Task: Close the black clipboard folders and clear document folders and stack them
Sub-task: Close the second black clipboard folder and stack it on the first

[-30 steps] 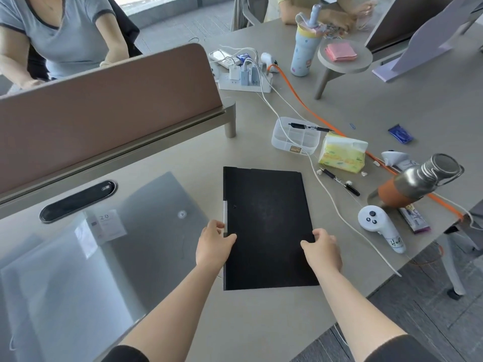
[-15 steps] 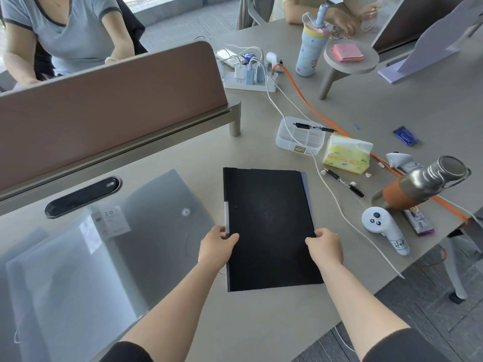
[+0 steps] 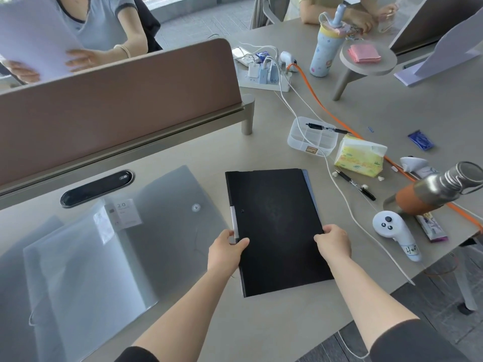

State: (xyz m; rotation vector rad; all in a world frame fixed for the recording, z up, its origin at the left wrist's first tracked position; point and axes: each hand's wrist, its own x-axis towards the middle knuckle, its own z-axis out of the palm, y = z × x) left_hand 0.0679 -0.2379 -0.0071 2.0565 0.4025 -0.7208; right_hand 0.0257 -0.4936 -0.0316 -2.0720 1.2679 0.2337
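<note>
A closed black clipboard folder (image 3: 274,226) lies flat on the grey table (image 3: 261,330) in front of me, with a blue-grey edge of something beneath showing along its right side. My left hand (image 3: 226,248) grips its left edge near the white spine label. My right hand (image 3: 333,242) pinches its right edge. Left of it, translucent clear document folders (image 3: 86,257) lie overlapped, one with a snap button and a white label; how many there are I cannot tell.
A brown desk divider (image 3: 117,100) runs across the back. To the right lie a white cable (image 3: 347,205), a white controller (image 3: 394,231), a steel bottle (image 3: 439,189), a tissue pack (image 3: 359,156), pens and a clear organizer tray (image 3: 311,137). People sit beyond the divider.
The black folder has slid slightly toward me and turned a little, exposing a blue-grey edge on its right. Both hands keep their hold. A person behind the divider has raised white paper.
</note>
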